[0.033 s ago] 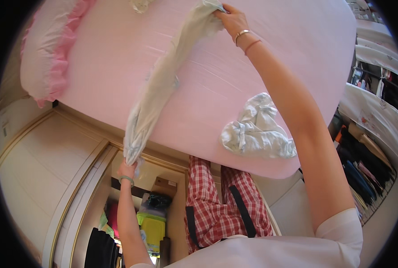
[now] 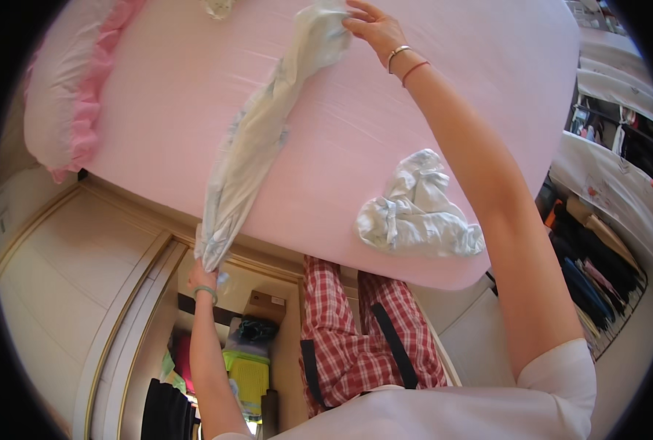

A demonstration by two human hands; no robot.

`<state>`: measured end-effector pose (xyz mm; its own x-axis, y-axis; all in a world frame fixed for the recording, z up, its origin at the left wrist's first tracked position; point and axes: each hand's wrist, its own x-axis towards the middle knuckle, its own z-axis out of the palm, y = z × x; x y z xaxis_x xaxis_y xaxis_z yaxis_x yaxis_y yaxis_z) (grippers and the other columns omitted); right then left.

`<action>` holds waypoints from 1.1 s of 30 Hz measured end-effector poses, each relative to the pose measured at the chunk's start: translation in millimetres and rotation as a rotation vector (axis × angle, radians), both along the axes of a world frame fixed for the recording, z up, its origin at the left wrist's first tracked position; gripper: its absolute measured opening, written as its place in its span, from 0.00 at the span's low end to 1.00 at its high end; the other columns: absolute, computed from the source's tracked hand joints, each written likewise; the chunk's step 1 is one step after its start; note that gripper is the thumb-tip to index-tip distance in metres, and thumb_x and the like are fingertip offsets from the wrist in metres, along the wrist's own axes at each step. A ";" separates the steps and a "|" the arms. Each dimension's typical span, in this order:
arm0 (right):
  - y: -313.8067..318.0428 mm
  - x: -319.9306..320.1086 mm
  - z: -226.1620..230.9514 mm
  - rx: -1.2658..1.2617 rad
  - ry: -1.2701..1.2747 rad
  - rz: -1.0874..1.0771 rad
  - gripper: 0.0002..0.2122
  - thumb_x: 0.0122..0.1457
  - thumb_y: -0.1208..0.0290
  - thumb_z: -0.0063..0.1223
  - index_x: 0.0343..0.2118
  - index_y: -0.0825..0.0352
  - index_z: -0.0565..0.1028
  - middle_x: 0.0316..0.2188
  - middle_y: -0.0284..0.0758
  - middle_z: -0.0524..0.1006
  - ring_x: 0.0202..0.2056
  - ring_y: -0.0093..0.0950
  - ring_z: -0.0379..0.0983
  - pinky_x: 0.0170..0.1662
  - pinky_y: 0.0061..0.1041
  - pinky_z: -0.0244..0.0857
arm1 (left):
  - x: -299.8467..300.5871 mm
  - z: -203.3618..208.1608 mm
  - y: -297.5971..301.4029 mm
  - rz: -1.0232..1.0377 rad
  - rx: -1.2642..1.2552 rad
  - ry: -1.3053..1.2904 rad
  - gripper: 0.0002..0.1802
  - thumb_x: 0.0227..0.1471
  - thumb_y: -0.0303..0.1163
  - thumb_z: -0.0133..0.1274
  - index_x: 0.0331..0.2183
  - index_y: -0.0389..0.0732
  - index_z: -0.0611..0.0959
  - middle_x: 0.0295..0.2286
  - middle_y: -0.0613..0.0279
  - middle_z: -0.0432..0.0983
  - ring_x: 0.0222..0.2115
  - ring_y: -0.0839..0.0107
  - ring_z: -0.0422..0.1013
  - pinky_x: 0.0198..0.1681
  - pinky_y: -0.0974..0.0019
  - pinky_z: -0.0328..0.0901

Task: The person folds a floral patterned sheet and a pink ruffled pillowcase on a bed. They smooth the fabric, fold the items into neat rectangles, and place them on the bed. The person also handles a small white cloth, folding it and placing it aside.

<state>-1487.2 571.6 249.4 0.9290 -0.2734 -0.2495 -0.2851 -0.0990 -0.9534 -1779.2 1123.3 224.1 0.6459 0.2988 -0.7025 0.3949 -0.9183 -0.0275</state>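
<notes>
A long, pale whitish-green cloth [image 2: 257, 136], bunched lengthwise, stretches slantwise over the pink-sheeted bed [image 2: 180, 110]. My left hand [image 2: 203, 277] is closed round its near end, beyond the bed's front edge. At the far end, my right hand [image 2: 378, 29] has its fingers stretched and apart, the tips touching the cloth's right edge. A second pale cloth [image 2: 422, 213] lies crumpled on the bed near my right forearm. What kind of article either cloth is, I cannot make out.
A pink-frilled pillow [image 2: 62, 95] lies at the far left. Below the bed's edge stands an open cabinet with a yellow-green container [image 2: 252, 378] and a brown box [image 2: 266, 304]. Hanging clothes [image 2: 583, 286] line the right side. Another small pale cloth [image 2: 218, 7] shows at the top.
The fingers of my right hand have spread from a pinch on the cloth's far end. That end has shifted left, away from the hand. My left hand keeps its grip.
</notes>
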 end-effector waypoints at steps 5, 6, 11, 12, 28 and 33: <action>-82.6 -96.4 -42.9 -0.460 0.157 0.371 0.30 0.45 0.61 0.65 0.54 0.60 0.70 0.52 0.45 0.70 0.53 0.39 0.67 0.54 0.32 0.63 | -24.2 -26.1 7.0 0.113 0.021 -0.389 0.41 0.38 0.20 0.62 0.56 0.46 0.66 0.51 0.50 0.66 0.52 0.48 0.63 0.52 0.53 0.61; -103.6 -134.9 -55.0 -0.580 0.163 0.367 0.29 0.45 0.60 0.65 0.52 0.60 0.71 0.53 0.44 0.70 0.53 0.39 0.67 0.54 0.33 0.63 | -24.5 -31.1 -1.2 0.029 -0.003 -0.517 0.34 0.44 0.20 0.57 0.54 0.41 0.68 0.49 0.53 0.69 0.48 0.56 0.67 0.52 0.58 0.62; -134.9 -310.6 -62.3 -0.900 0.273 0.538 0.17 0.51 0.63 0.60 0.42 0.63 0.72 0.44 0.39 0.74 0.44 0.36 0.71 0.46 0.32 0.67 | -22.7 -30.3 -100.1 0.277 -0.675 -0.252 0.17 0.54 0.25 0.51 0.47 0.38 0.76 0.39 0.60 0.75 0.40 0.72 0.71 0.44 0.69 0.66; -125.2 -325.7 -49.4 -0.655 0.427 0.393 0.13 0.54 0.66 0.57 0.40 0.64 0.72 0.37 0.36 0.75 0.38 0.32 0.72 0.41 0.30 0.67 | -21.4 -27.1 -130.8 0.265 -0.753 -0.116 0.16 0.56 0.26 0.50 0.47 0.37 0.76 0.39 0.60 0.75 0.40 0.73 0.71 0.44 0.69 0.67; -203.6 -403.9 262.3 1.143 -0.921 -0.621 0.03 0.65 0.69 0.38 0.36 0.60 0.64 0.28 0.28 0.63 0.32 0.21 0.63 0.43 0.24 0.63 | 16.4 48.2 -372.6 -0.305 -0.941 -0.493 0.14 0.44 0.22 0.54 0.37 0.43 0.81 0.33 0.57 0.77 0.33 0.55 0.73 0.37 0.58 0.67; -123.1 -514.6 167.0 0.869 0.607 -0.303 0.08 0.53 0.72 0.55 0.35 0.66 0.73 0.29 0.26 0.73 0.32 0.18 0.71 0.37 0.19 0.68 | 2.7 29.5 -254.8 -0.239 -0.701 -0.400 0.19 0.44 0.19 0.53 0.43 0.39 0.78 0.38 0.54 0.74 0.40 0.55 0.71 0.43 0.60 0.66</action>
<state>-2001.8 448.5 416.3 0.5105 0.0206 -0.8596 -0.6288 0.6908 -0.3569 -1776.6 868.5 253.6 0.8760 -0.2976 -0.3794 0.0464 -0.7311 0.6807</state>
